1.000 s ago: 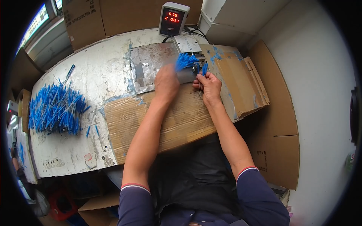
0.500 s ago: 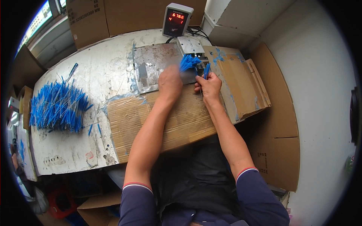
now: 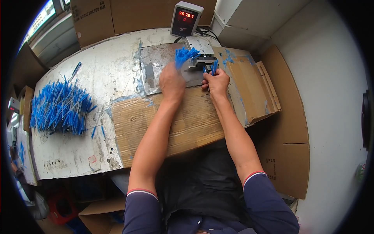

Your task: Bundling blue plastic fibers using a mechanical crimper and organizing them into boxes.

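"Leftward, away from the metal fixture (image 3: 204, 60), the left hand (image 3: 172, 82) has shifted, grasping a bunch of blue-tipped wires (image 3: 186, 56) above the counter (image 3: 105, 70)."

"And the right hand (image 3: 217, 83)?"

"Pinching a few blue strands (image 3: 215, 67) just beside the fixture. Straying closer might nip a finger; a loose grasp could scatter strands."

"Containers?"

"One carton (image 3: 99, 208) below, contents too dark to tell."

Blue bristles (image 3: 60, 107) — plastic-looking, scuffed metal plate (image 3: 160, 54) — dull sheen, ribbed matt cardboard (image 3: 194, 117), creased cloth (image 3: 194, 181)
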`<move>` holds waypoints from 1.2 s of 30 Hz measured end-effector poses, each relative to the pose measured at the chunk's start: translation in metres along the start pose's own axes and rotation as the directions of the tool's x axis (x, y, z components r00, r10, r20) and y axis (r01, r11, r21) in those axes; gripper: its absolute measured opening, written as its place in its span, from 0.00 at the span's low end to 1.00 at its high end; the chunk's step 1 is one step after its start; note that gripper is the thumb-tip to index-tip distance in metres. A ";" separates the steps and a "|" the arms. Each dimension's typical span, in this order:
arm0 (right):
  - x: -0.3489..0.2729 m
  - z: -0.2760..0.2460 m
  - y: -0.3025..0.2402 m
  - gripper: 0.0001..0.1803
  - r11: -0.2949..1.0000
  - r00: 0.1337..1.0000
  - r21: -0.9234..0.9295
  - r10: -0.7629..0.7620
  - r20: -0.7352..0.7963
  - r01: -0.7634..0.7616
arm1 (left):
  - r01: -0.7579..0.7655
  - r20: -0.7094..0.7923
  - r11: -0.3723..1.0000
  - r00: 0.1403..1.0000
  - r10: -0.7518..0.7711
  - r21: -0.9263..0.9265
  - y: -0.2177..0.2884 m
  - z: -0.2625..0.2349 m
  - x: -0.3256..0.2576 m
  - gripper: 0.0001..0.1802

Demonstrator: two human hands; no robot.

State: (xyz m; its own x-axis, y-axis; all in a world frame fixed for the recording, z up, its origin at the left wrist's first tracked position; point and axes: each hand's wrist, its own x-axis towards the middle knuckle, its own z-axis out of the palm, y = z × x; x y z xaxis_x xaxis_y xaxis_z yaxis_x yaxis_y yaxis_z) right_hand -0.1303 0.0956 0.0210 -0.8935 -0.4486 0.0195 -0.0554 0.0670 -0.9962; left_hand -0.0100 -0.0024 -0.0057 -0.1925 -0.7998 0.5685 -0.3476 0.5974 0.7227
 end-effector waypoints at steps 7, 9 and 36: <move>-0.001 -0.002 -0.001 0.08 1.000 1.000 0.030 -0.011 0.001 0.011 | -0.081 0.051 0.997 0.995 0.080 0.013 0.005 -0.002 -0.003 0.06; -0.002 -0.004 -0.002 0.08 0.997 0.999 0.064 0.034 0.042 -0.037 | -0.083 0.142 0.996 0.986 0.087 -0.034 0.004 -0.003 -0.004 0.08; -0.022 -0.037 0.008 0.08 0.972 0.973 0.232 -0.070 0.222 0.017 | -0.165 0.344 0.981 0.931 0.121 0.100 0.010 -0.004 -0.005 0.11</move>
State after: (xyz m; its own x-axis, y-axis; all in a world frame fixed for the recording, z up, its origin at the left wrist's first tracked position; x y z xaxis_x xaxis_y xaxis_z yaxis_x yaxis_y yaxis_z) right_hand -0.1272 0.1390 0.0158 -0.7661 -0.6389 0.0697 0.0348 -0.1496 -0.9881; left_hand -0.0092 0.0079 0.0004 -0.5375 -0.6923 0.4814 -0.4011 0.7121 0.5763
